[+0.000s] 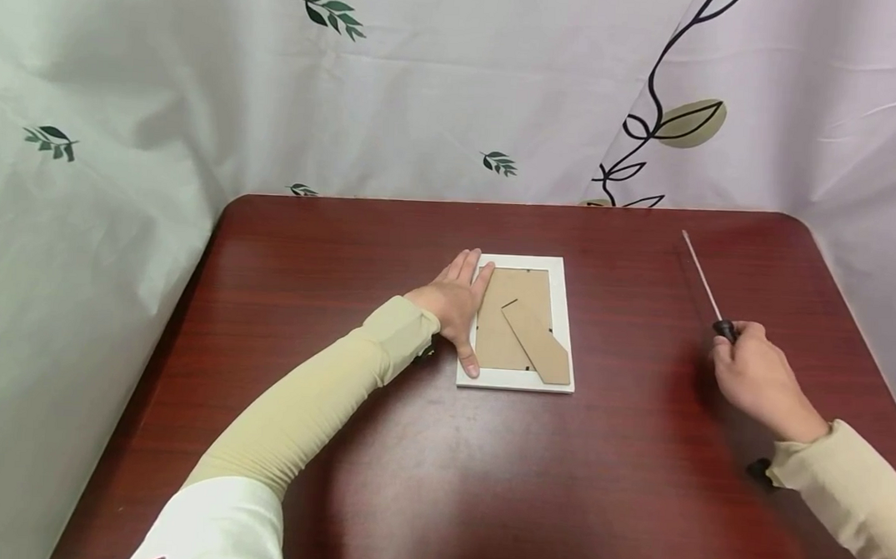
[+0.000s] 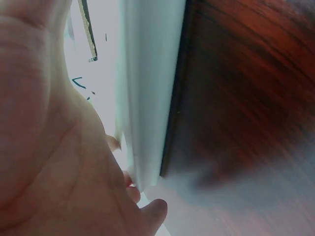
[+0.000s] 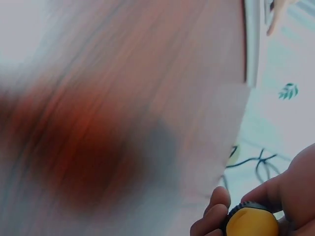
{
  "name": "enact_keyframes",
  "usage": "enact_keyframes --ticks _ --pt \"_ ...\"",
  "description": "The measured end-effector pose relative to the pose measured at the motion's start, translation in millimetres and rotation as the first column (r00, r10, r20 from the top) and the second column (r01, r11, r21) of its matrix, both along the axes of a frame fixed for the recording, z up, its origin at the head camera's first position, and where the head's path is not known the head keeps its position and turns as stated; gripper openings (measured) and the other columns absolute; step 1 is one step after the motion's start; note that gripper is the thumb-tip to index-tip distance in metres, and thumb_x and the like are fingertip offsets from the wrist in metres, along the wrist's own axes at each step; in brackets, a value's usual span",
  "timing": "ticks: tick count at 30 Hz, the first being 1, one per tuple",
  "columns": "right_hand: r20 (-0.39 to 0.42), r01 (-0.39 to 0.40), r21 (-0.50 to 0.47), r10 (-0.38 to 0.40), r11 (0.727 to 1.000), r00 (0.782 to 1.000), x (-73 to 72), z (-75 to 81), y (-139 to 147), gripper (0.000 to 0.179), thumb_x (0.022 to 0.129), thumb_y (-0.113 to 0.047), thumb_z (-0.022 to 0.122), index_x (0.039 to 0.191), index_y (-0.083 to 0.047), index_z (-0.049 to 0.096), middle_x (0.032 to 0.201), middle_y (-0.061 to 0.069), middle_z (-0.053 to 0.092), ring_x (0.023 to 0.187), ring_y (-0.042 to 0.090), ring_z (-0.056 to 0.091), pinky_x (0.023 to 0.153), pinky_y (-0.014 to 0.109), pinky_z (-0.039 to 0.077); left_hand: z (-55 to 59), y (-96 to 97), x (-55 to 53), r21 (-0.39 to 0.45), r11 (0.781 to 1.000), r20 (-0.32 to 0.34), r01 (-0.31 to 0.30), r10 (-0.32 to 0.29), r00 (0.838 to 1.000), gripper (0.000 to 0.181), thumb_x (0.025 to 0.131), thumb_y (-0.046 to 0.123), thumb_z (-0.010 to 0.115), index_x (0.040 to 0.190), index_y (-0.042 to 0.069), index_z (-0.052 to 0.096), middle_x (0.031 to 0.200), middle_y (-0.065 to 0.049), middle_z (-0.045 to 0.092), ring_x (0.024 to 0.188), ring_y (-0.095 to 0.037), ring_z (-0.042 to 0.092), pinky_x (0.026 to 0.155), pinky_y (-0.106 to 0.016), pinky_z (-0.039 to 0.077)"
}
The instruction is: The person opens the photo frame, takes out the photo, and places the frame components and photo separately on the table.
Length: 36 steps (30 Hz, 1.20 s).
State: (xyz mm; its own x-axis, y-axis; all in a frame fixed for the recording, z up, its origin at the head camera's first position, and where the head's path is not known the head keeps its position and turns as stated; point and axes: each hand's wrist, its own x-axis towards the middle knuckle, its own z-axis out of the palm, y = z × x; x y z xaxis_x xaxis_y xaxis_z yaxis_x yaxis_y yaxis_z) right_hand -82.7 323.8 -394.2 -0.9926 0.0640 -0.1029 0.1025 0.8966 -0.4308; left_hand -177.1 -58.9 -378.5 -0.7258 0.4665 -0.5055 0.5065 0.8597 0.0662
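A white picture frame (image 1: 562, 301) lies face down on the table, its brown backing board (image 1: 526, 291) up. The board's easel leg (image 1: 538, 350) slants toward the lower right corner. Across the frame's left side rests my left hand (image 1: 454, 306), fingers spread and thumb near the bottom corner. The left wrist view shows the palm beside the frame's white edge (image 2: 152, 73). Off to the right, my right hand (image 1: 761, 378) grips a screwdriver (image 1: 703, 278) by its handle, the long metal shaft pointing away. That handle's yellow end (image 3: 252, 223) shows in the right wrist view.
The dark red wooden table (image 1: 307, 248) has rounded far corners. White curtain (image 1: 426, 87) with leaf prints hangs behind it and along both sides. A gap of bare tabletop separates the frame from the screwdriver.
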Motion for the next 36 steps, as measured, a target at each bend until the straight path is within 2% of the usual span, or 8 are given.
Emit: enact_keyframes --ticks 5,11,16,20,25,28,32,36 --pt "-0.033 -0.031 -0.024 0.031 0.999 0.999 4.4 5.2 -14.8 0.045 0.103 -0.014 0.038 0.127 0.024 0.037 0.100 0.046 0.055 0.085 0.054 0.057 0.069 0.062 0.045 0.6 2.3 -0.5 -0.007 1.000 0.010 0.000 0.000 1.000 0.170 0.041 0.071 0.091 0.159 0.003 -0.011 0.163 -0.027 -0.019 0.151 -0.038 -0.016 0.123 -0.037 -0.002" --pt "-0.042 -0.081 -0.059 0.078 0.995 0.996 10.0 7.6 -30.8 0.042 0.103 -0.012 0.042 0.127 0.023 0.039 0.099 0.040 0.057 0.083 0.045 0.057 0.069 0.057 0.045 4.2 4.7 -0.3 -0.011 1.000 0.037 -0.017 0.017 0.999 0.170 0.041 0.069 0.092 0.159 0.003 -0.011 0.162 -0.026 -0.022 0.151 -0.036 -0.018 0.123 -0.043 -0.002" --pt "-0.032 -0.119 -0.103 0.116 0.988 0.993 14.7 11.3 -44.8 0.041 0.104 -0.013 0.043 0.127 0.021 0.040 0.088 0.026 0.062 0.074 0.032 0.059 0.064 0.044 0.047 6.6 8.0 -0.1 -0.050 0.999 0.031 0.004 -0.003 1.000 0.171 0.041 0.071 0.091 0.158 0.001 -0.012 0.162 -0.025 -0.023 0.151 -0.035 -0.018 0.123 -0.045 -0.004" --pt "0.007 -0.130 -0.196 0.134 0.972 0.991 18.7 15.1 -55.4 0.040 0.105 -0.014 0.041 0.129 0.018 0.038 0.082 0.015 0.065 0.064 0.019 0.063 0.057 0.031 0.050 7.5 11.0 -0.2 -0.080 0.996 0.021 0.039 -0.037 0.999 0.172 0.041 0.073 0.089 0.157 -0.003 -0.013 0.162 -0.024 -0.024 0.151 -0.034 -0.018 0.123 -0.045 -0.004" --pt "-0.001 -0.143 -0.255 0.148 0.956 0.989 22.1 15.9 -67.9 0.034 0.104 -0.011 0.043 0.127 0.015 0.040 0.093 0.014 0.069 0.058 0.014 0.063 0.056 0.025 0.051 6.4 12.0 -0.4 -0.082 0.996 0.021 0.037 -0.035 0.999 0.172 0.041 0.072 0.090 0.157 -0.003 -0.013 0.162 -0.023 -0.024 0.151 -0.033 -0.018 0.123 -0.046 -0.002" --pt "-0.031 -0.169 -0.215 0.166 0.962 0.986 23.4 14.9 -75.8 0.033 0.102 -0.011 0.048 0.125 0.012 0.044 0.093 0.011 0.071 0.070 0.018 0.065 0.065 0.028 0.047 6.2 12.3 -0.6 -0.090 0.996 0.026 0.029 -0.027 0.999 0.172 0.041 0.072 0.090 0.157 -0.002 -0.014 0.162 -0.023 -0.025 0.151 -0.033 -0.018 0.123 -0.049 -0.002" --pt "-0.043 -0.178 -0.209 0.173 0.961 0.984 25.5 13.5 -86.3 0.035 0.099 -0.010 0.056 0.125 0.011 0.047 0.099 0.017 0.071 0.086 0.024 0.065 0.071 0.033 0.048 7.3 13.5 -1.0 -0.107 0.994 0.035 0.023 -0.019 0.999 0.172 0.041 0.072 0.090 0.157 -0.002 -0.015 0.161 -0.023 -0.026 0.151 -0.034 -0.019 0.122 -0.051 -0.003" --pt "-0.010 -0.156 -0.284 0.160 0.946 0.987 28.6 13.5 -93.5 0.036 0.098 -0.009 0.057 0.127 0.009 0.044 0.105 0.025 0.067 0.065 0.020 0.065 0.058 0.030 0.052 7.7 14.5 -1.4 -0.113 0.993 0.038 0.016 -0.011 0.999 0.173 0.040 0.071 0.090 0.157 -0.002 -0.015 0.161 -0.023 -0.027 0.151 -0.034 -0.020 0.122 -0.051 -0.003"
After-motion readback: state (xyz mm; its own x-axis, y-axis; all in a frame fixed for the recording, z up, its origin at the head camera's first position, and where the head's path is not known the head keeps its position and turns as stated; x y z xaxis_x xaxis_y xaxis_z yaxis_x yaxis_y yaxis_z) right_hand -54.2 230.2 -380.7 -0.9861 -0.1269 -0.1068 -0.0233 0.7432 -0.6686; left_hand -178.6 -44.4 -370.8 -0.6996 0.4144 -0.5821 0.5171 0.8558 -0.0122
